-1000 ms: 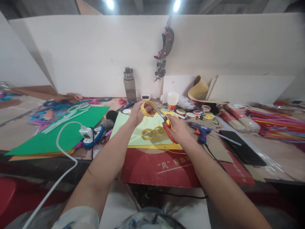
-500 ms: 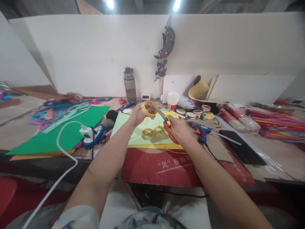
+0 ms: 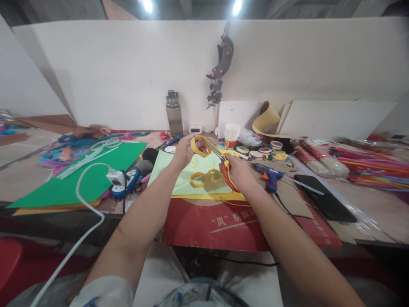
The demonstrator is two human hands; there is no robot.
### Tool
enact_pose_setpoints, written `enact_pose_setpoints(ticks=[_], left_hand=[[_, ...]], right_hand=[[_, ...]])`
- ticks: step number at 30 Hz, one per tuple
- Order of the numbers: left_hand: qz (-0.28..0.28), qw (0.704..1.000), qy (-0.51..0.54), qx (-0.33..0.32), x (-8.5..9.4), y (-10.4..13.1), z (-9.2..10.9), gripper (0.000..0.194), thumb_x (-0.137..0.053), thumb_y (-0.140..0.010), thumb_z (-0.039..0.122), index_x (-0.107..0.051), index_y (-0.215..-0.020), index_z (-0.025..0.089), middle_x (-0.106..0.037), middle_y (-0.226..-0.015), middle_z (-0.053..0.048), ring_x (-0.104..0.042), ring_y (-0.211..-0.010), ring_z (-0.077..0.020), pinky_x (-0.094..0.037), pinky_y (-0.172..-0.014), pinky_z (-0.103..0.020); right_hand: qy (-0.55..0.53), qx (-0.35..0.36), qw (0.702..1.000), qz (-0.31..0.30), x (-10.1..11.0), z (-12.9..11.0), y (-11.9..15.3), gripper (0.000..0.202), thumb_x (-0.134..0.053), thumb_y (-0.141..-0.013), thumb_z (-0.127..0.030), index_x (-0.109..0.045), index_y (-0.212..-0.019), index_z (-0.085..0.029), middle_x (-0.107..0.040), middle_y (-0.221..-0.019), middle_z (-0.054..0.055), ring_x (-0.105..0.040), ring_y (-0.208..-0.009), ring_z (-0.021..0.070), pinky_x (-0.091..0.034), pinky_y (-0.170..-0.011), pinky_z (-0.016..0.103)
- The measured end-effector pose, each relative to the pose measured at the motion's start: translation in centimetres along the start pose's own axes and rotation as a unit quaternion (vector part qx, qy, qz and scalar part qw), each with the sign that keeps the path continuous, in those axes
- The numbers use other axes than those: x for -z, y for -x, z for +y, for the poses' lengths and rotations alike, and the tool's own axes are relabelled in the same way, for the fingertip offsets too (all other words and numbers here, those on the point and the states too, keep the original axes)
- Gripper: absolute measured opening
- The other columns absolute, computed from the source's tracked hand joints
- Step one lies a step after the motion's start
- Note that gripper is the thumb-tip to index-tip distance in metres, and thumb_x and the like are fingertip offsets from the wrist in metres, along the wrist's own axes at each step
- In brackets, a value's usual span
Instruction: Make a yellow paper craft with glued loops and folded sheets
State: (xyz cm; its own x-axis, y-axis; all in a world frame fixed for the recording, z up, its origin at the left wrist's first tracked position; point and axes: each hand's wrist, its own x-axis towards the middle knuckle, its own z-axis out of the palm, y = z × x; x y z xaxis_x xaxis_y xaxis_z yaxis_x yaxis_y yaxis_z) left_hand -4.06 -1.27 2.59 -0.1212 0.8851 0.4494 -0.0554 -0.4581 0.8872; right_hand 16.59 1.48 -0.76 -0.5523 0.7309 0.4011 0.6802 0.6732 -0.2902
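Note:
My left hand (image 3: 187, 152) is closed on a yellow ring-shaped strip (image 3: 197, 146), held up above the pale green sheet (image 3: 175, 183). My right hand (image 3: 238, 169) grips a pair of scissors (image 3: 226, 171) with red-orange handles. The blades point up and left and meet the edge of the yellow ring. A thin yellow offcut hangs by the scissors and my right fingers. Below, two more yellow rings (image 3: 198, 180) rest side by side on the sheet, with small yellow scraps around them.
A blue glue gun (image 3: 271, 175) and a black phone (image 3: 324, 197) lie to the right. A paper cup (image 3: 231, 135) and a grey bottle (image 3: 174, 113) stand at the back. On the left are a green sheet (image 3: 86, 179) and a white plug (image 3: 116, 178) with its cable.
My right hand and the scissors have shifted only slightly. The ring in my left hand is turned a little, and the thin offcut hangs differently by my right hand.

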Motion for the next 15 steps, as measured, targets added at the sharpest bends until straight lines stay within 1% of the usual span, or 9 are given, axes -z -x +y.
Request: enact_pose_setpoints(ticks=[3, 7, 9, 12, 15], left_hand=[[-0.002, 1.000, 0.009, 0.004, 0.1, -0.1, -0.2, 0.044, -0.082, -0.067, 0.048, -0.059, -0.079, 0.012, -0.062, -0.060, -0.001, -0.060, -0.052, -0.0112, -0.050, -0.052, -0.023], [0.010, 0.999, 0.030, 0.008, 0.2, -0.2, -0.4, 0.044, -0.083, -0.067, 0.046, -0.059, -0.082, 0.012, -0.063, -0.062, -0.001, -0.059, -0.053, -0.0108, -0.049, -0.051, -0.022], [-0.007, 1.000, 0.023, 0.013, 0.1, -0.2, -0.6, 0.044, -0.082, -0.067, 0.047, -0.059, -0.081, 0.012, -0.062, -0.061, -0.001, -0.059, -0.052, -0.0111, -0.049, -0.050, -0.023], [-0.049, 0.999, 0.004, 0.022, 0.1, -0.1, -0.9, 0.043, -0.081, -0.068, 0.047, -0.059, -0.078, 0.012, -0.063, -0.061, -0.003, -0.061, -0.053, -0.0122, -0.050, -0.052, -0.024], [-0.058, 0.998, 0.008, 0.019, 0.3, -0.1, -1.3, 0.041, -0.081, -0.070, 0.045, -0.060, -0.080, 0.011, -0.064, -0.065, -0.003, -0.062, -0.055, -0.0120, -0.051, -0.054, -0.023]], right_hand=[[-0.006, 0.000, 1.000, -0.001, -0.3, 0.3, 0.0, 0.031, -0.042, -0.090, -0.018, -0.057, -0.117, -0.019, -0.066, -0.093, 0.009, -0.057, -0.081, 0.0203, -0.036, -0.068, 0.027], [-0.030, -0.001, 1.000, -0.006, -0.1, 0.1, 0.1, 0.029, -0.044, -0.090, -0.019, -0.057, -0.115, -0.019, -0.066, -0.093, 0.009, -0.058, -0.081, 0.0198, -0.037, -0.069, 0.027], [-0.031, 0.000, 0.999, -0.008, 0.0, -0.1, 0.2, 0.028, -0.045, -0.089, -0.019, -0.057, -0.114, -0.019, -0.066, -0.093, 0.009, -0.058, -0.081, 0.0198, -0.037, -0.069, 0.027], [-0.020, -0.001, 1.000, -0.013, 0.3, -0.3, 0.3, 0.029, -0.044, -0.089, -0.016, -0.058, -0.113, -0.019, -0.066, -0.093, 0.009, -0.058, -0.081, 0.0196, -0.037, -0.069, 0.026], [-0.003, -0.008, 1.000, -0.018, 0.5, -0.5, 0.3, 0.033, -0.040, -0.088, -0.011, -0.058, -0.114, -0.020, -0.066, -0.092, 0.009, -0.058, -0.081, 0.0196, -0.036, -0.068, 0.027]])
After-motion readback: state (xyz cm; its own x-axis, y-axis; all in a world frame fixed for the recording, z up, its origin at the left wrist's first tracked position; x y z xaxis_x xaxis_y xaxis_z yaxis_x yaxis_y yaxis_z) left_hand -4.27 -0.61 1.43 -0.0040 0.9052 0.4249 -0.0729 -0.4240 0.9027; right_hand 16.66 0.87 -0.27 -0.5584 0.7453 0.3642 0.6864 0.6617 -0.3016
